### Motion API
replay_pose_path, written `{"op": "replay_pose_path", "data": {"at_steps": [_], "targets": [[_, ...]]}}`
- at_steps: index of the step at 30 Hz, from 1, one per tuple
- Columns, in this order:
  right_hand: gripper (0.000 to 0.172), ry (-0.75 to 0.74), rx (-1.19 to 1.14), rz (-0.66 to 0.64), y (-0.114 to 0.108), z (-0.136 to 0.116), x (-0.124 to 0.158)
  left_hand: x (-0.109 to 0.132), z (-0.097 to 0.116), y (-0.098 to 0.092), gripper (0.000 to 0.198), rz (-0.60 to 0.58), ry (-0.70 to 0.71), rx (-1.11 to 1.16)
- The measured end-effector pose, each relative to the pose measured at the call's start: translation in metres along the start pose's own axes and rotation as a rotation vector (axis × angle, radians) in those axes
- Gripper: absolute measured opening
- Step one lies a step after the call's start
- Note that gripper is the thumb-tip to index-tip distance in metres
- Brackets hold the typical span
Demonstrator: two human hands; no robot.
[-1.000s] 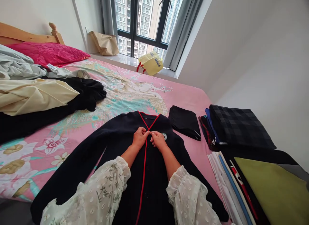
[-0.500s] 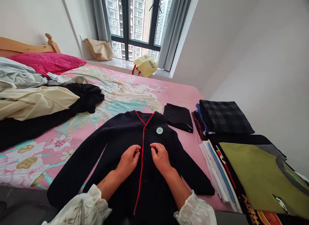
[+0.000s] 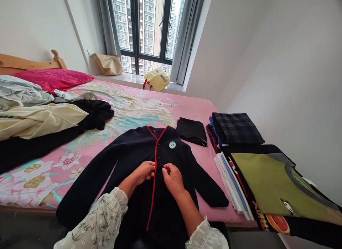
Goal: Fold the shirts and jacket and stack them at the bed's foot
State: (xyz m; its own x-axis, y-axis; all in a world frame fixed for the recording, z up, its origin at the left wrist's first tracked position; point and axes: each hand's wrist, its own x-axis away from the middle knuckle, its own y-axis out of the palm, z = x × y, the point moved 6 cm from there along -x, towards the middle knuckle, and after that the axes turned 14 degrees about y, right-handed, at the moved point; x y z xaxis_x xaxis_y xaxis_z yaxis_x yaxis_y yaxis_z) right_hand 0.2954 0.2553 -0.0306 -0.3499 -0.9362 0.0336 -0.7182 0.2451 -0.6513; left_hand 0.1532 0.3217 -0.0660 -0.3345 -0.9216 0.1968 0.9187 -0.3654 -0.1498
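Bedroom, window [image 3: 144, 28] at the far end; a bed [image 3: 187, 106] with a pink floral sheet serves as the work surface. A navy cardigan [image 3: 128, 152] lies flat on it, face up, sleeves spread, collar toward the window. Compared with a second ago, both hands are lower on the red-trimmed front edge [image 3: 154, 181]: they were at the base of the V-neck beside the round badge [image 3: 172, 145], and now sit well below it, nearer the person. Buttons show along the edge above the hands and the front lies shut there, so the fastening appears to be moving down the front, with the lower part not yet done. The left hand [image 3: 144, 171] is closed, fingers curled on the fabric at the red edge; the right hand [image 3: 172, 177] pinches the opposite front panel between thumb and forefinger, just beside it. The cardigan lies directly under both hands. Loose clothes [image 3: 40, 117] lie to the left; folded stacks [image 3: 236, 127] sit well apart on the right.
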Motion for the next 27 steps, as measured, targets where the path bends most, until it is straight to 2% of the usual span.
{"op": "replay_pose_path", "data": {"at_steps": [4, 8, 11, 15, 19, 22, 27], "targets": [[0.026, 0.01, 0.167, 0.012, 0.009, -0.015, 0.005, -0.006, 0.009, 0.003, 0.007, -0.109, 0.112, -0.195], [0.004, 0.043, 0.235, 0.015, 0.018, -0.014, 0.003, -0.014, 0.029, 0.003, 0.009, -0.153, 0.312, -0.451], [0.008, 0.06, 0.153, 0.051, 0.018, -0.009, 0.001, -0.018, 0.038, 0.004, 0.009, -0.152, 0.381, -0.658], [0.009, 0.068, 0.096, 0.075, 0.016, -0.004, 0.001, -0.02, 0.036, 0.009, 0.003, -0.12, 0.34, -0.89], [0.008, 0.071, 0.084, 0.049, 0.017, -0.003, 0.0, -0.023, 0.034, 0.013, 0.01, -0.085, 0.252, -1.043], [0.009, 0.087, 0.069, 0.048, 0.017, -0.002, -0.001, -0.028, 0.037, 0.013, 0.017, -0.074, 0.199, -1.108], [0.008, 0.103, 0.038, 0.036, 0.018, -0.002, 0.0, -0.032, 0.045, 0.011, 0.018, -0.091, 0.142, -1.152]]}}
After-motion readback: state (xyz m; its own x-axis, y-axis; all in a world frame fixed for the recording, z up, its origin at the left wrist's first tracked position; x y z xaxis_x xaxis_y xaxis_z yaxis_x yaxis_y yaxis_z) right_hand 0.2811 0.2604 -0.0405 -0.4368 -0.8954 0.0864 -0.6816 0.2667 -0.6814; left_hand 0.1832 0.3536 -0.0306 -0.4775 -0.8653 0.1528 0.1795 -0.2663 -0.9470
